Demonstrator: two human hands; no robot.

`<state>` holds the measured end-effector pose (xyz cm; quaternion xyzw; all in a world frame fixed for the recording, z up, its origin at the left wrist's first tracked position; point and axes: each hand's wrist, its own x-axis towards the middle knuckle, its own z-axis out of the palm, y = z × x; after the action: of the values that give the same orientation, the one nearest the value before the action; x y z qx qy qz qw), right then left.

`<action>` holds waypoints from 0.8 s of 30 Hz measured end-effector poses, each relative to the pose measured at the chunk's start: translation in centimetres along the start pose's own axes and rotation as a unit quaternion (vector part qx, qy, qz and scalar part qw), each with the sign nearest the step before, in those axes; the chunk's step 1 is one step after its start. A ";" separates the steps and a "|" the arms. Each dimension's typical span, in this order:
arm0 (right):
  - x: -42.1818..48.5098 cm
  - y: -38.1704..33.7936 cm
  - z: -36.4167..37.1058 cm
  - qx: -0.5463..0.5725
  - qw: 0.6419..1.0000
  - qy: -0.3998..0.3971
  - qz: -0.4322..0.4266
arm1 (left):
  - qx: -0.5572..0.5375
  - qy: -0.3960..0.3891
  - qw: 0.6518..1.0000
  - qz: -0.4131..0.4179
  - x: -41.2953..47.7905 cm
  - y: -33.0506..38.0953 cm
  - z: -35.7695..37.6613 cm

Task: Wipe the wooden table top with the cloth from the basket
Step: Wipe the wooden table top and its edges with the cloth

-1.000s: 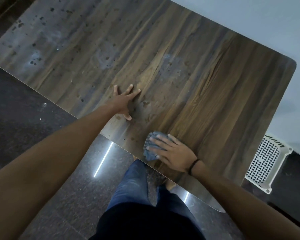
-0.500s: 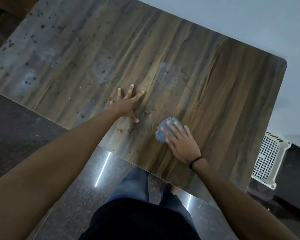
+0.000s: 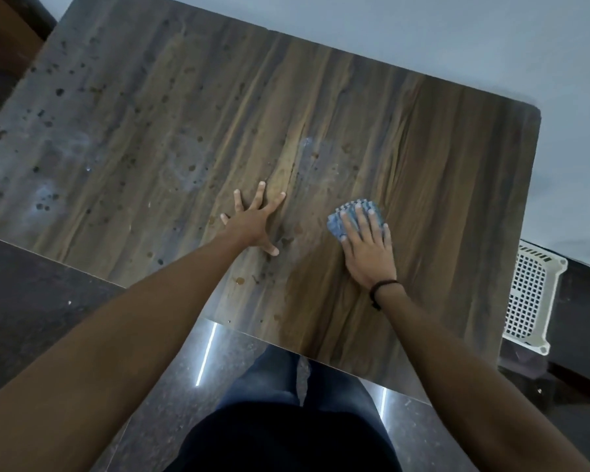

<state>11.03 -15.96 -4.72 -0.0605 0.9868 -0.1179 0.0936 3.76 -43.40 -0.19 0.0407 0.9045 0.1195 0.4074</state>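
The wooden table top (image 3: 440, 185) fills most of the view, with dark spots and pale smears across its left half. A bunched blue cloth (image 3: 342, 217) lies near the middle of the table. My right hand (image 3: 367, 248) presses flat on the cloth with straight fingers, covering most of it. My left hand (image 3: 254, 223) rests on the bare wood to the left of the cloth, fingers spread. A white perforated basket (image 3: 533, 296) stands on the floor past the table's right edge.
A pale wall runs behind the table's far edge. Dark polished floor lies below the near edge, where my legs (image 3: 286, 386) stand close to the table. A brown piece of furniture (image 3: 7, 39) shows at the top left corner.
My right hand has slid the cloth away from the near edge toward the middle of the table. My left hand has stayed planted on the wood.
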 end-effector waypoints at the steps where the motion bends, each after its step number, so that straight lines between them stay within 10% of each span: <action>1: -1.0 -0.3 0.5 -0.023 0.998 -0.011 -0.052 | -0.001 -0.001 1.000 0.000 0.0 0.0 0.0; 5: -2.7 4.2 0.2 -0.070 0.961 -0.066 -0.259 | -0.001 0.001 1.000 -0.002 0.0 0.1 -0.1; 11: 4.7 4.1 -2.1 0.023 0.999 0.019 0.044 | 0.004 0.001 1.000 -0.007 0.3 0.0 0.0; 17: 1.9 6.7 -1.3 -0.075 0.959 -0.052 -0.270 | 0.006 0.007 1.000 -0.019 0.3 0.2 -0.2; 22: 9.4 7.6 -3.8 0.039 0.998 0.015 0.036 | 0.013 0.001 1.000 -0.025 0.4 0.4 -0.4; 24: 8.3 5.1 -2.6 0.016 1.000 0.024 -0.001 | 0.015 -0.003 1.000 -0.026 0.4 0.4 -0.4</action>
<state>1.94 -11.66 -4.89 -0.0577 0.9866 -0.1349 0.0710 3.19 -42.97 -0.14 0.0242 0.9057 0.0949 0.4124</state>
